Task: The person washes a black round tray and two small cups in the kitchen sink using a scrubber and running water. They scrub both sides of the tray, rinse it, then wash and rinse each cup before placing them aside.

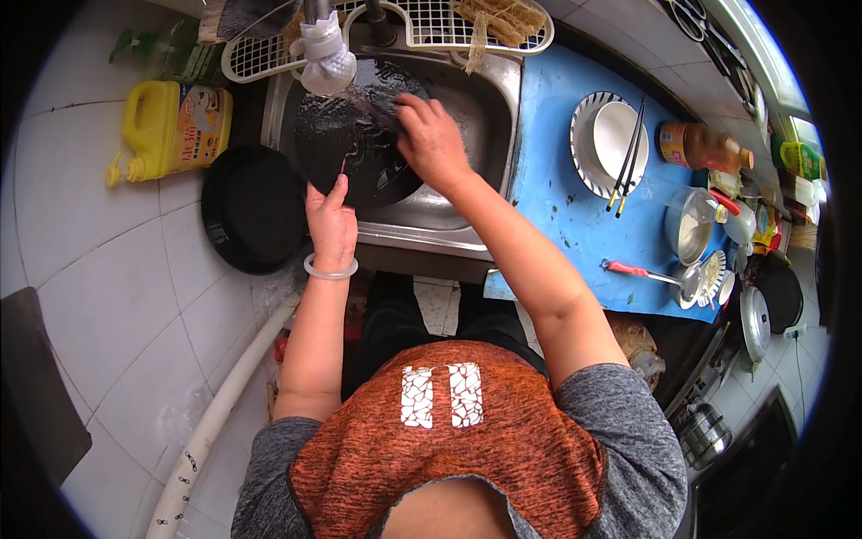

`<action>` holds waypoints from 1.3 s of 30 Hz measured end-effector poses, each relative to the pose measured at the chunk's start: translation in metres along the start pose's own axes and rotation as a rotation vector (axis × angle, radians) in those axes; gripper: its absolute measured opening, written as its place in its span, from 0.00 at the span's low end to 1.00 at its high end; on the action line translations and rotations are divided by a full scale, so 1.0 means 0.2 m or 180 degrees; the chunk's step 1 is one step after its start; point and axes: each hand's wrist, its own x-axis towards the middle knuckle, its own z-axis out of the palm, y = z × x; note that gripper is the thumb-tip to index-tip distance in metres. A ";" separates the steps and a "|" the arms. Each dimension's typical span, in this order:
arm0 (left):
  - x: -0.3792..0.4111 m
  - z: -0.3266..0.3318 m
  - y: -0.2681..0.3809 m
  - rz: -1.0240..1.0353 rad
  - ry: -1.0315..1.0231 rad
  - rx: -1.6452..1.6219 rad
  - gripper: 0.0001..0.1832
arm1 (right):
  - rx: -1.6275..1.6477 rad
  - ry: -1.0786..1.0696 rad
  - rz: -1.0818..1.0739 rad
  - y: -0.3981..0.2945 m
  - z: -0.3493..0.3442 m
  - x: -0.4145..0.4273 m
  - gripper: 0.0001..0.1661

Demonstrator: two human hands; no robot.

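A wet black round pan or lid (363,158) is tilted inside the stainless steel sink (465,101). My left hand (331,215) grips its near edge, thumb on the upper face. My right hand (431,141) presses a dark scrubber (385,111) on the far right part of that face; the fingers partly hide the scrubber, so its material is unclear. Water runs onto the black surface from the faucet, whose spout is wrapped in a white cloth (328,57). A white bangle (330,267) circles my left wrist.
Left of the sink are a black round pan (252,209) and a yellow detergent jug (178,131). A white rack (438,23) behind holds loofah (505,20). The blue counter (545,222) bears a white bowl (616,135), chopsticks (627,158), a bottle (704,145) and a red-handled ladle (630,269).
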 end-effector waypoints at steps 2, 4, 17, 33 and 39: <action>0.00 -0.02 0.01 -0.0026 0.0029 -0.0053 0.23 | -0.0167 -0.0274 0.0810 0.07 -0.04 -0.10 0.24; 0.01 -0.04 0.03 -0.0132 0.0269 0.0157 0.23 | -0.0353 -0.0601 0.1141 0.16 -0.08 -0.19 0.21; 0.04 0.01 -0.10 -0.0206 -0.0014 0.0004 0.26 | 0.0759 -0.0404 0.0028 -0.27 0.10 -0.07 0.23; 0.09 -0.09 -0.02 -0.0299 -0.0226 -0.0066 0.30 | -0.0039 0.0112 0.1820 0.31 -0.28 -0.31 0.21; 0.18 -0.05 -0.05 -0.0320 -0.0344 -0.0069 0.31 | 0.0056 0.0948 0.1360 0.21 -0.39 -0.25 0.25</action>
